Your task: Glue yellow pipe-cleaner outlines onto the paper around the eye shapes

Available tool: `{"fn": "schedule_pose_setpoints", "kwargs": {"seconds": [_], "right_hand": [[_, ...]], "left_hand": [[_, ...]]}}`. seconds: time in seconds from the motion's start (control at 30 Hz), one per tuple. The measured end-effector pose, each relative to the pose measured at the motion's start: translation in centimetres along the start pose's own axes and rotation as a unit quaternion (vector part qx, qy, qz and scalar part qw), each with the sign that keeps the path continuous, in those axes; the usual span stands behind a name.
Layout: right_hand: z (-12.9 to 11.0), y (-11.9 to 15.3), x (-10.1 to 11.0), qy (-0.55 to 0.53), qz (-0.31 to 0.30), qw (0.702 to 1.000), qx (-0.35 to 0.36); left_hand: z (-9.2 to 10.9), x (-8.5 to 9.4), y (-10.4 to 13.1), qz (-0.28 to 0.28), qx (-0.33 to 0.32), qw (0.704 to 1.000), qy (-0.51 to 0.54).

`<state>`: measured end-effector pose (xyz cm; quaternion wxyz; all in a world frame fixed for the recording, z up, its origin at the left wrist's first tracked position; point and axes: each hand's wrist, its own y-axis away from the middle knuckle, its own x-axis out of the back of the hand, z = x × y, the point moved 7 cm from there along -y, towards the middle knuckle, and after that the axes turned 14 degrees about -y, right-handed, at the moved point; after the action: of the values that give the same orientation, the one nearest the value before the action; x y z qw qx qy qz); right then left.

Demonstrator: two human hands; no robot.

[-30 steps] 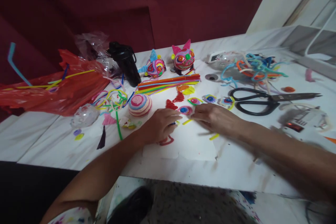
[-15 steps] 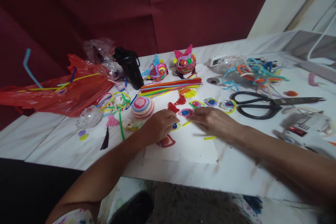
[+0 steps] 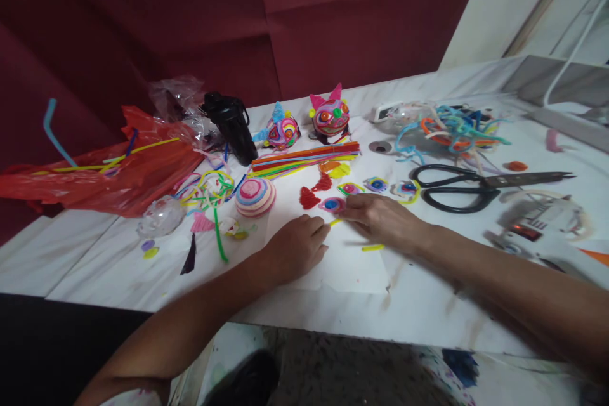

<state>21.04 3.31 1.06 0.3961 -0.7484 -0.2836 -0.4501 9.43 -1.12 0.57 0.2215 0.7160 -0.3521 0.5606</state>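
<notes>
Now resting knuckles-up on the white desk [image 3: 118, 266]: left hand [image 3: 297, 247], fingers curled, grip impossible to tell. Right hand [image 3: 380, 219] loosely open, fingertips touching pink coiled disc [image 3: 332, 205]; scissors [image 3: 471, 187] farther right.

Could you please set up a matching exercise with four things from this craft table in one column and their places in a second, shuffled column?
Things:
1. black scissors
2. striped ball
3. red plastic bag
4. straight pipe-cleaner bundle

Places:
A. at the table's far left edge, with loose stems lying on it
B. just in front of the two finished cat-like figures
C. right of the right hand, below the tangle of curly stems
D. beyond the left hand, beside the green stem

Pairs: 1-C, 2-D, 3-A, 4-B
</notes>
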Motion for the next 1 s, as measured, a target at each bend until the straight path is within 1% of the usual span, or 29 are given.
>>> {"fn": "schedule_pose_setpoints", "kwargs": {"seconds": [0.13, 0.2, 0.3, 0.37, 0.43, 0.53, 0.6, 0.7, 0.83, 0.9, 1.0], "right_hand": [[0.1, 0.0, 0.2, -0.013, 0.004, 1.0, -0.003], [0.3, 0.1, 0.7, -0.044, -0.004, 0.999, -0.007], [0.6, 0.8, 2.1, -0.113, 0.001, 0.994, 0.0], [0.6, 1.5, 3.2, -0.129, 0.011, 0.992, 0.014], [0.2, 2.4, 3.5, -0.105, 0.0, 0.994, 0.038], [-0.4, 3.8, 2.7, -0.038, -0.047, 0.996, 0.064], [-0.7, 4.5, 2.0, -0.004, -0.06, 0.996, 0.069], [-1.2, 5.1, 1.5, 0.033, -0.065, 0.995, 0.073], [-2.1, 5.3, 1.0, 0.096, -0.084, 0.989, 0.081], [-2.5, 5.3, 1.0, 0.12, -0.082, 0.986, 0.086], [-2.9, 5.4, 1.0, 0.138, -0.069, 0.981, 0.117]], "left_hand": [[0.0, -0.1, 0.0, 0.004, 0.005, 1.0, 0.01], [-0.1, -0.2, 0.0, 0.007, 0.005, 1.0, 0.014], [-0.1, -0.1, -0.1, 0.012, 0.002, 1.0, 0.018], [0.0, 0.1, -0.1, 0.012, -0.005, 1.0, 0.017], [0.1, 0.1, -0.2, 0.009, -0.01, 1.0, 0.017], [0.1, 0.1, -0.2, 0.009, -0.013, 1.0, 0.015], [0.2, 0.2, -0.2, 0.02, -0.021, 1.0, 0.005], [0.3, 0.3, -0.2, 0.038, -0.034, 0.999, -0.011], [0.4, 0.0, -0.2, 0.044, -0.042, 0.998, -0.018], [0.5, 0.0, -0.2, 0.051, -0.045, 0.997, -0.023], [0.6, -0.1, -0.3, 0.049, -0.049, 0.997, -0.037]]}}
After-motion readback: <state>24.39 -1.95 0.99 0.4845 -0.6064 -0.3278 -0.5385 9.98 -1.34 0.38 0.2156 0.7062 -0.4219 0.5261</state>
